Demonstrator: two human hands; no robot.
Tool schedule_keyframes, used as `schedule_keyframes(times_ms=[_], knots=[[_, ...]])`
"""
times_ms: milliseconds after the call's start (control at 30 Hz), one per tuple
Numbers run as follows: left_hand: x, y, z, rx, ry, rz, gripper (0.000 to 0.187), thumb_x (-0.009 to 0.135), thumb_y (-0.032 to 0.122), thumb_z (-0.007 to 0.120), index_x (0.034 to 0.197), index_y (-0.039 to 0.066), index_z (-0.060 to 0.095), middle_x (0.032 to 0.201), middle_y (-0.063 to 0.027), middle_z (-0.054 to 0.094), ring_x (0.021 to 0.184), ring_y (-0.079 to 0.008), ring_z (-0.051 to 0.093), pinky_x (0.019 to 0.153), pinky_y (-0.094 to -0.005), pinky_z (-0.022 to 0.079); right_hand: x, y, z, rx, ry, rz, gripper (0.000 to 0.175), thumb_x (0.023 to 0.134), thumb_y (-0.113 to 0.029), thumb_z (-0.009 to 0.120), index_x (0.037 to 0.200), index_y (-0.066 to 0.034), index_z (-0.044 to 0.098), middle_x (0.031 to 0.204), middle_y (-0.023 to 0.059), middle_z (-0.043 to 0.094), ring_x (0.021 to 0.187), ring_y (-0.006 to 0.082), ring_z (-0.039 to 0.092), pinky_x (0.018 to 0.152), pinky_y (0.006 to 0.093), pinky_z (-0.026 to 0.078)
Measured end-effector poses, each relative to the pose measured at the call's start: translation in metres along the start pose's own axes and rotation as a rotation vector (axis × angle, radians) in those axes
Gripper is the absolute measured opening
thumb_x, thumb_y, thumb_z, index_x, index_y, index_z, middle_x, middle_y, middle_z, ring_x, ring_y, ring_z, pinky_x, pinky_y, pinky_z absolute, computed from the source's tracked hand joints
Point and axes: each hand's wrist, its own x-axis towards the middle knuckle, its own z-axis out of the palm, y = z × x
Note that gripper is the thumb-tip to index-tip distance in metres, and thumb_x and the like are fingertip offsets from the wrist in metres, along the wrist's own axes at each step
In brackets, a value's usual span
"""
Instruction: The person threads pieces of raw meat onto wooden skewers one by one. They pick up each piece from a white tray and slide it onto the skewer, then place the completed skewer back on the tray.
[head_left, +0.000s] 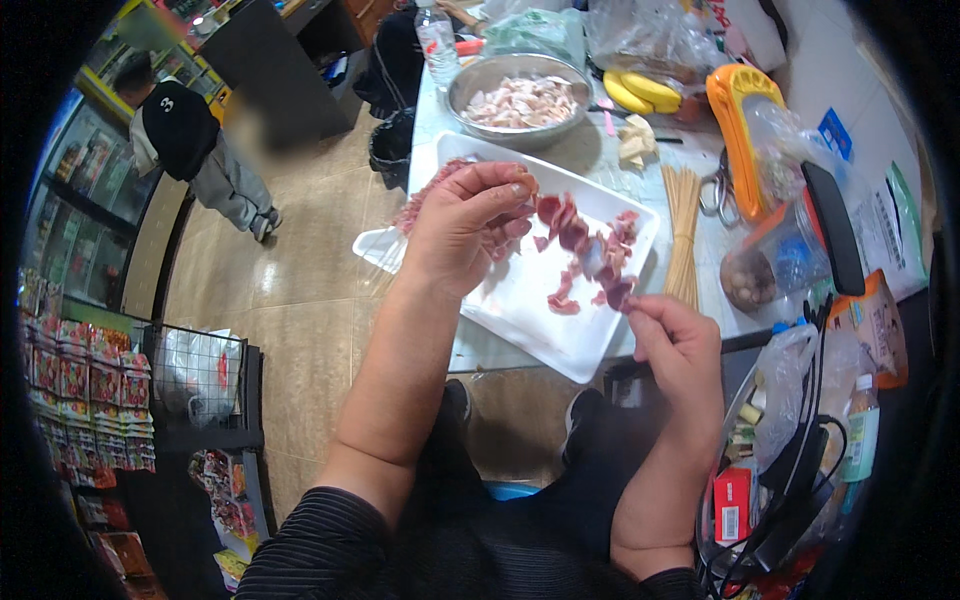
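My left hand is raised over the white plastic tray, thumb and forefinger pinching a small bit of meat. From near those fingertips a row of dark red raw meat pieces slants down to my right hand. That hand pinches the row's lower end at the tray's right edge. Whether a stick runs through the row cannot be made out. Loose meat scraps lie in the tray below. Behind my left wrist, skewered meat is heaped at the tray's left end, partly hidden.
Beyond the tray stands a steel bowl of pale raw meat, beside a water bottle. Bananas, bundled bamboo skewers, scissors and a lidded clear jar line the right. A person stands by glass-door coolers.
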Motion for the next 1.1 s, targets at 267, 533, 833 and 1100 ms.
schedule_keyframes(times_ms=[267,533,833,1100], knots=[[-0.008,0.018,0.002,-0.149,0.024,0.058,0.010,0.081,0.000,0.060,0.091,0.000,0.061,0.084,-0.0105,0.065,0.068,-0.0152,0.063,0.060,-0.0257,0.051,0.001,0.002,0.001,-0.003,-0.042,-0.008,0.013,0.086,-0.008,0.059,0.094,0.0020,0.064,0.064,-0.0002,0.057,0.053,0.0046,0.051,0.049,0.0189,0.040],[-0.009,0.016,0.005,-0.113,0.043,0.085,0.009,0.085,0.011,0.061,0.088,0.002,0.061,0.078,-0.0077,0.064,0.065,-0.0138,0.063,0.053,-0.0217,0.048,0.000,0.003,0.002,0.009,-0.043,-0.013,0.014,0.086,-0.008,0.060,0.094,0.0022,0.064,0.067,0.0003,0.059,0.054,0.0048,0.051,0.049,0.0188,0.041],[-0.011,0.017,0.007,-0.167,0.092,0.041,0.011,0.086,0.015,0.061,0.083,0.004,0.060,0.077,-0.0060,0.064,0.064,-0.0140,0.064,0.052,-0.0211,0.048,0.000,0.004,0.001,0.019,-0.057,-0.029,0.014,0.086,-0.008,0.060,0.095,0.0023,0.064,0.066,-0.0001,0.058,0.054,0.0047,0.051,0.049,0.0188,0.040],[-0.008,0.014,0.002,-0.193,0.073,0.075,0.010,0.084,0.010,0.064,0.089,0.004,0.059,0.080,-0.0074,0.063,0.065,-0.0139,0.062,0.052,-0.0232,0.049,0.000,0.004,0.001,0.000,-0.049,-0.022,0.014,0.086,-0.007,0.059,0.095,0.0022,0.064,0.065,-0.0002,0.058,0.054,0.0044,0.051,0.049,0.0187,0.040]])
